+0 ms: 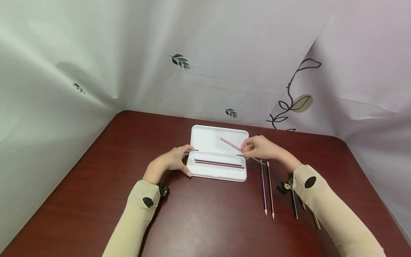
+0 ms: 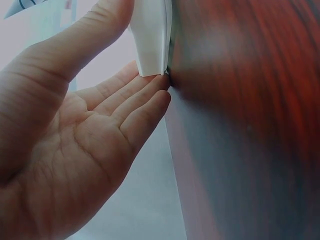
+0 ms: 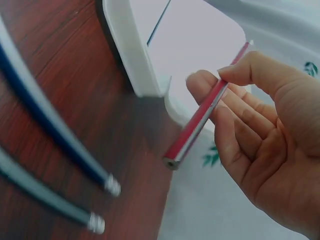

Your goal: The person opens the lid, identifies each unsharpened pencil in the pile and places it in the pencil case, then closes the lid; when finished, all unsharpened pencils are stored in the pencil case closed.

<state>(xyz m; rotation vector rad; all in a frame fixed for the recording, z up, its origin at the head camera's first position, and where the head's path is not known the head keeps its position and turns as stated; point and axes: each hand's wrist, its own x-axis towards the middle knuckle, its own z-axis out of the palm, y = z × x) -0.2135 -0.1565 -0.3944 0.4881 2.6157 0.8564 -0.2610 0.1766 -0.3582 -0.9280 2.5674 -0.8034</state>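
Observation:
A white pencil case (image 1: 215, 172) lies open on the table, its lid (image 1: 205, 138) leaning back. Inside its tray are a dark pencil and a red pencil (image 1: 221, 165), side by side. My left hand (image 1: 173, 159) holds the case's left end, thumb at the front corner and fingers near the hinge; in the left wrist view its fingertips (image 2: 161, 97) touch the case end. Over the case's right end, my right hand (image 1: 260, 147) pinches a red striped pencil (image 3: 197, 122) between thumb and fingers. That pencil slants across the lid, its pale end up and to the left.
Right of the case, two pencils (image 1: 270, 192) lie on the brown table (image 1: 205, 214) with their points toward me. Several more (image 1: 315, 219) lie partly hidden under my right forearm. A pale curtain (image 1: 205, 89) with leaf prints hangs behind the table.

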